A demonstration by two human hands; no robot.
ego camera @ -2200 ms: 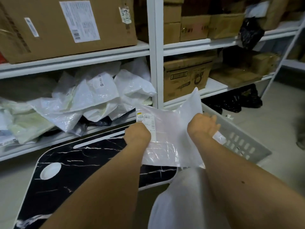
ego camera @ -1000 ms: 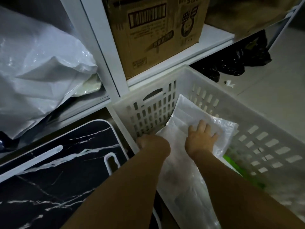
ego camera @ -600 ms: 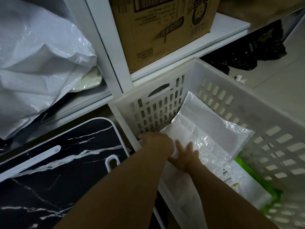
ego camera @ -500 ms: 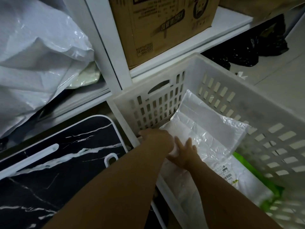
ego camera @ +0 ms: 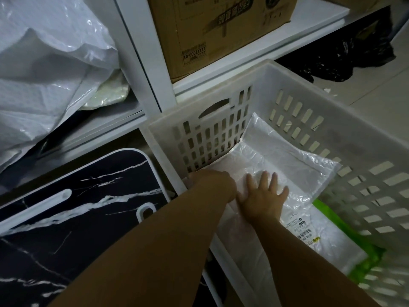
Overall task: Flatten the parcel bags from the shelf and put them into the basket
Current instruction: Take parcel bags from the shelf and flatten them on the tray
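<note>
Both hands press a flattened parcel bag (ego camera: 285, 160) down inside the white basket (ego camera: 345, 120).

The clear-white bag lies flat at the top of the pile in the basket, one end curling up against the slotted end wall. The right hand (ego camera: 263, 196) rests palm-down on it, its grip spread wide with fingers (ego camera: 263, 178) fanned apart. The left hand (ego camera: 212, 180) lies just beside it at the bag's near-left corner; its grip looks curled over the bag's edge, though I cannot tell whether it is pinching. Under the top bag lie another white bag with a printed label (ego camera: 303, 227) and a green bag (ego camera: 332, 218). Left of the basket stands a black marbled counter (ego camera: 77, 209). Behind it, the white shelf (ego camera: 141, 63) carries crumpled white bags (ego camera: 48, 69) and a cardboard box (ego camera: 212, 29).
</note>
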